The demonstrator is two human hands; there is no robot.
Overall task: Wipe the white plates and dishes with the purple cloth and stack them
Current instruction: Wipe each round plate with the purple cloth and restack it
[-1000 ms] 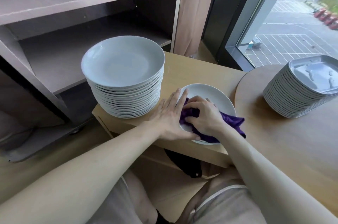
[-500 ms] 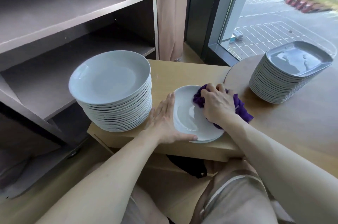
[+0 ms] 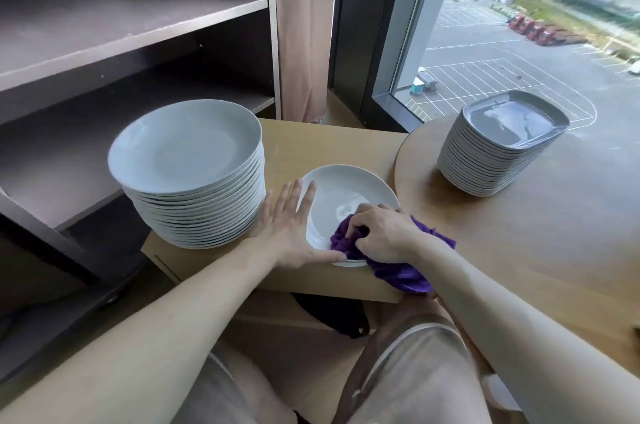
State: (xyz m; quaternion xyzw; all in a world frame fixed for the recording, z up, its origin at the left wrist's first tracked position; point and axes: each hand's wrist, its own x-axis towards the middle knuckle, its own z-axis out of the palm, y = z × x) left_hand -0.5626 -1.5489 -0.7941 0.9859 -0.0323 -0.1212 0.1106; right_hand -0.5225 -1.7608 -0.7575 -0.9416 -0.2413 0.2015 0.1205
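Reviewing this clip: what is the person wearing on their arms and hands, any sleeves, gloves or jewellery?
Nothing is worn there. The left hand and right hand show no gloves, watch, bracelet or rings, and both arms behind them are bare, with no sleeves in view.

**Both hands low and close together**

Left forearm reaches in from 7 o'clock; left hand (image 3: pixel 290 233) lies flat, fingers straight toward 12 o'clock, thumb stretched toward 3 o'clock; right forearm comes from 5 o'clock; right hand (image 3: pixel 382 233), knuckles up, fingers curled, bunches the purple cloth (image 3: pixel 398 273) just beside the left thumb.
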